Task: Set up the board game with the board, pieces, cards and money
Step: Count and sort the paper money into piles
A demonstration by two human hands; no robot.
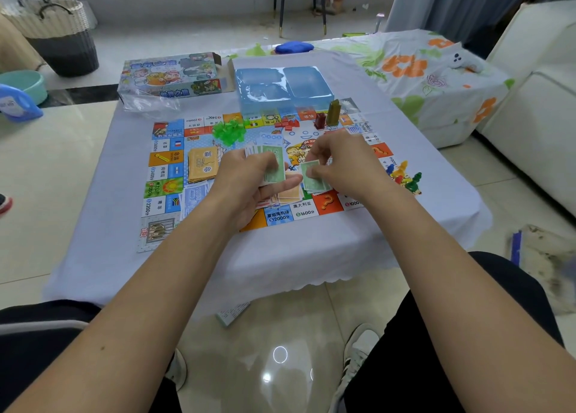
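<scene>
A low table (280,256) draped in a pale cloth carried the game board (168,175), which lay flat and open. Beyond the board's far edge stood the blue plastic tray (280,85), and left of that tray lay the game box (171,75) with a clear plastic bag (149,102) in front of it. On the board's left half rested a stack of orange notes (202,164), with blue notes (194,194) nearer its front edge. Near the board's far edge sat a heap of green houses (226,128), a cluster of red pieces (288,124) and two tall tower pieces (328,114). Coloured pawns (403,177) lay at the board's right edge. Over the board's middle, the left hand (249,178) gripped a fanned bundle of green banknotes (274,166), while the right hand (339,160) pinched a single green note (313,178) between thumb and fingertips.
</scene>
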